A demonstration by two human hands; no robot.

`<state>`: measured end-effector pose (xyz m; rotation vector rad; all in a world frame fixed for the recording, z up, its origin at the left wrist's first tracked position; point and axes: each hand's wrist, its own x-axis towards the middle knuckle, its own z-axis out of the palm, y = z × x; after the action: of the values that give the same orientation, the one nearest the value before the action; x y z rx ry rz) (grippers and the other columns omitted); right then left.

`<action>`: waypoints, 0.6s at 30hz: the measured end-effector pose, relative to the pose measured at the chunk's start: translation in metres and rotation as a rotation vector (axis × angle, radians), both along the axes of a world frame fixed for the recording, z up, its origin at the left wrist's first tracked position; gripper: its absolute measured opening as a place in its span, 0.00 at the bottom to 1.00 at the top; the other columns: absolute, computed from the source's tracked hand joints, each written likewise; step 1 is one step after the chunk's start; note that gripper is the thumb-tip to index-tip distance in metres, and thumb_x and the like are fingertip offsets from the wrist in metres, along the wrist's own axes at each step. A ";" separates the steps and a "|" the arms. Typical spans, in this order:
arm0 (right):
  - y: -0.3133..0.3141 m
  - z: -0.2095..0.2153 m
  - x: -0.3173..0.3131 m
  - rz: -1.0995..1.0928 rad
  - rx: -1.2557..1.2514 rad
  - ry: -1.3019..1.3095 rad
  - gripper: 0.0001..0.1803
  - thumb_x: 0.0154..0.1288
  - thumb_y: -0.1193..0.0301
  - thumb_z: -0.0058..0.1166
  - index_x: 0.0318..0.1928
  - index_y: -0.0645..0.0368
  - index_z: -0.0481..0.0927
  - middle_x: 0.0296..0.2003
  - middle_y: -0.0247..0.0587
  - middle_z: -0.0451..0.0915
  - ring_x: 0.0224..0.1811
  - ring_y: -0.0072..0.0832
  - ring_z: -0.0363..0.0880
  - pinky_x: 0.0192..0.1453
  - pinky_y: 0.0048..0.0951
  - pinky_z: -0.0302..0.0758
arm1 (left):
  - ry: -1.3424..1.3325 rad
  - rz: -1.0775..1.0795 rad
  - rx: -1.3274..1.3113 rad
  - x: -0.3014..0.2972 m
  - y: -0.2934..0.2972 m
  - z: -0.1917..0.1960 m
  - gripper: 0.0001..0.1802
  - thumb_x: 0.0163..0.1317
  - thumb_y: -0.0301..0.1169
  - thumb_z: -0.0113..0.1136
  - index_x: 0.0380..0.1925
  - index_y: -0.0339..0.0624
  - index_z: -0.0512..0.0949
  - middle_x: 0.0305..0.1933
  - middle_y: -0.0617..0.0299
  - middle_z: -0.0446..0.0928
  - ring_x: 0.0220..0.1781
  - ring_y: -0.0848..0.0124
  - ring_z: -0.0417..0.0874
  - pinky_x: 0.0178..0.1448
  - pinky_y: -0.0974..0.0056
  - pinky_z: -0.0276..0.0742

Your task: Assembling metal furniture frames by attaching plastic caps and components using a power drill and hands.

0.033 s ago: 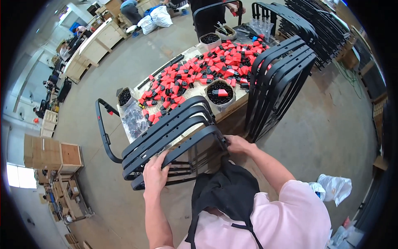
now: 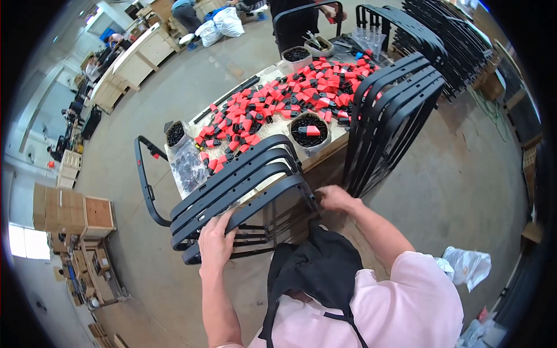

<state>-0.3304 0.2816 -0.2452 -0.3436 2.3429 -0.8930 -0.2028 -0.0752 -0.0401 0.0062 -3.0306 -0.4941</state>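
Several black tubular metal frames (image 2: 232, 178) lean in a row against the near edge of the table. My left hand (image 2: 217, 239) grips the left end of the nearest black metal frame (image 2: 262, 200), fingers over its top bar. Beside that frame's right corner is my right hand (image 2: 335, 199), its fingers curled together; whatever they may hold is too small to make out. A wide pile of red-and-black plastic pieces (image 2: 284, 95) covers much of the table (image 2: 268, 184). One such piece lies on small black parts in a tub (image 2: 313, 149) near the front edge.
More black frames (image 2: 400, 87) stand at the table's right end, with a large stack (image 2: 447, 40) behind. A single frame (image 2: 142, 180) leans at the left. Across the table, a person's hand (image 2: 333, 13) touches another frame. Plastic bags (image 2: 467, 267) lie on the floor to the right.
My right hand has shifted slightly right, off the nearest frame's corner. My left hand keeps its grip, and the frames stay put.
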 end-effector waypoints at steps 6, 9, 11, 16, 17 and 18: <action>0.036 -0.004 -0.113 -0.302 -0.155 0.605 0.22 0.66 0.68 0.60 0.59 0.62 0.85 0.55 0.57 0.85 0.59 0.55 0.84 0.66 0.50 0.80 | 0.216 0.047 -0.020 -0.002 0.031 0.000 0.28 0.58 0.24 0.75 0.61 0.42 0.84 0.53 0.53 0.83 0.57 0.51 0.83 0.64 0.51 0.77; 0.016 0.002 -0.155 -0.264 -0.033 0.765 0.26 0.66 0.66 0.63 0.63 0.59 0.83 0.58 0.52 0.84 0.64 0.55 0.80 0.69 0.52 0.78 | 0.349 0.104 -0.145 0.011 0.032 -0.005 0.27 0.59 0.23 0.75 0.60 0.42 0.84 0.54 0.54 0.81 0.58 0.51 0.81 0.65 0.50 0.76; 0.009 -0.002 -0.176 -0.228 0.045 0.767 0.26 0.65 0.66 0.64 0.63 0.59 0.83 0.58 0.52 0.83 0.65 0.54 0.80 0.69 0.52 0.78 | 0.364 0.185 -0.153 0.017 0.037 -0.006 0.25 0.60 0.23 0.75 0.59 0.41 0.85 0.54 0.54 0.81 0.58 0.52 0.81 0.64 0.49 0.76; 0.010 -0.010 -0.203 -0.133 0.162 0.746 0.22 0.62 0.64 0.70 0.56 0.58 0.85 0.58 0.52 0.82 0.62 0.52 0.81 0.68 0.53 0.79 | 0.522 0.299 -0.021 0.034 0.059 -0.023 0.17 0.64 0.22 0.72 0.53 0.40 0.87 0.52 0.53 0.81 0.56 0.53 0.81 0.62 0.51 0.77; 0.010 -0.011 -0.204 -0.100 0.188 0.737 0.22 0.62 0.64 0.71 0.54 0.58 0.85 0.56 0.52 0.82 0.62 0.52 0.81 0.67 0.53 0.80 | 0.515 0.307 -0.025 0.040 0.065 -0.027 0.17 0.64 0.22 0.72 0.53 0.40 0.87 0.52 0.53 0.81 0.56 0.53 0.81 0.62 0.51 0.77; 0.012 -0.011 -0.205 -0.070 0.215 0.727 0.21 0.61 0.64 0.72 0.53 0.58 0.86 0.55 0.52 0.82 0.61 0.52 0.81 0.66 0.53 0.80 | 0.452 0.275 0.116 0.044 0.072 -0.032 0.14 0.66 0.22 0.71 0.51 0.40 0.87 0.50 0.52 0.82 0.54 0.53 0.83 0.60 0.51 0.79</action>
<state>-0.5357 0.2934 -0.2566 -0.5713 3.0990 -0.5895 -0.1590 -0.0028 -0.0726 0.2748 -2.5065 -0.5561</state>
